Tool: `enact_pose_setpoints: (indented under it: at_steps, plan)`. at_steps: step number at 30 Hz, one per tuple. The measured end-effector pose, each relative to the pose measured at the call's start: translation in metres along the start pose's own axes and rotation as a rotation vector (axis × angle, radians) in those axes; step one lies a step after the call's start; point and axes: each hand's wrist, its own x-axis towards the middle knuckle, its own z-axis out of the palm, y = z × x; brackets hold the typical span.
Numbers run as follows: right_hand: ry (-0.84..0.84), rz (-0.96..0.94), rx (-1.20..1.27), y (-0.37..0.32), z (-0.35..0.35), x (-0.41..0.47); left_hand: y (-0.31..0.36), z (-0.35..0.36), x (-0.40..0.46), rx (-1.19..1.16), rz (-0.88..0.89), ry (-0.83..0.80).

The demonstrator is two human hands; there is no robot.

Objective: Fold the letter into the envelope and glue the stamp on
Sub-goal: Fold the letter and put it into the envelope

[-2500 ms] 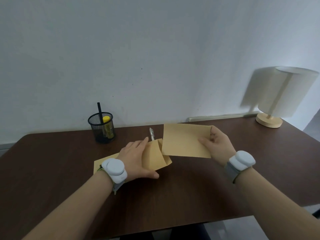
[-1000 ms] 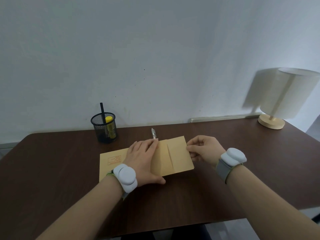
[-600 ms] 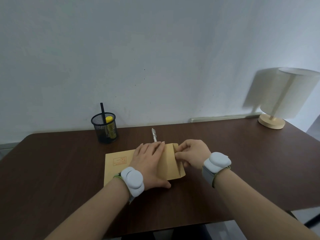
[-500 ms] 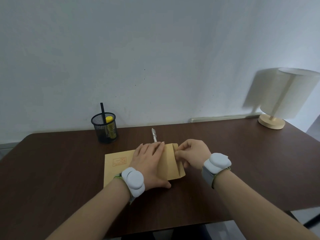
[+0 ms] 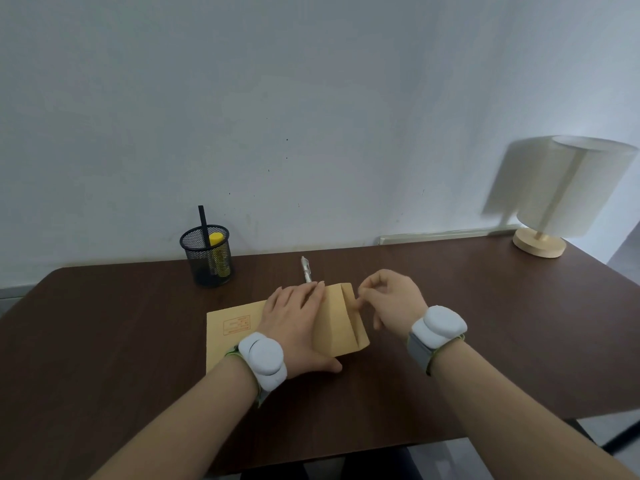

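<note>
I see a dark wooden table [image 5: 104, 341] carrying a tan envelope [image 5: 232, 327] near its middle. Behind the envelope lies a pen [image 5: 306, 269]; a mesh pen cup [image 5: 207, 255] stands behind-left, a lamp [image 5: 540, 237] far right.

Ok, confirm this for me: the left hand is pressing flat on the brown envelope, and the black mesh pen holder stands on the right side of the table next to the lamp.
Not quite. In the head view the left hand does press flat on the brown envelope, but the black mesh pen holder stands at the back left of the table, far from the lamp, which is at the back right.
</note>
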Motion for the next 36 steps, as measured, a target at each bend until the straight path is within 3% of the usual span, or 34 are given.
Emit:
enact_pose_setpoints:
  at_steps: [3, 9, 16, 19, 22, 27, 32, 36]
  plan:
    - [0.086, -0.215, -0.241, 0.012, -0.011, 0.003, -0.004, -0.007, 0.002, -0.085, -0.025, -0.072]
    - [-0.105, -0.609, -0.414, 0.027, -0.01, 0.003, -0.01, -0.028, 0.008, -0.197, -0.006, -0.269]
    - [-0.042, -0.723, -0.392, 0.022, -0.005, 0.005, -0.007, -0.042, 0.007, -0.289, -0.005, -0.467]
    - [-0.05, -0.687, -0.359, 0.02, -0.005, 0.006, -0.005, -0.051, 0.005, -0.264, -0.006, -0.392]
    - [-0.017, -0.63, -0.257, 0.013, -0.005, 0.005, 0.0, -0.066, 0.004, -0.278, 0.052, -0.187]
    - [-0.077, -0.517, 0.125, -0.007, -0.007, 0.002, 0.007, -0.088, 0.01, -0.42, 0.062, 0.114]
    - [0.154, -0.488, 0.265, -0.03, -0.019, 0.009, 0.005, -0.111, 0.024, -0.836, -0.023, 0.19]
    - [0.332, -0.624, 0.083, -0.044, -0.027, 0.009, 0.007, -0.103, 0.027, -1.245, -0.116, 0.206]
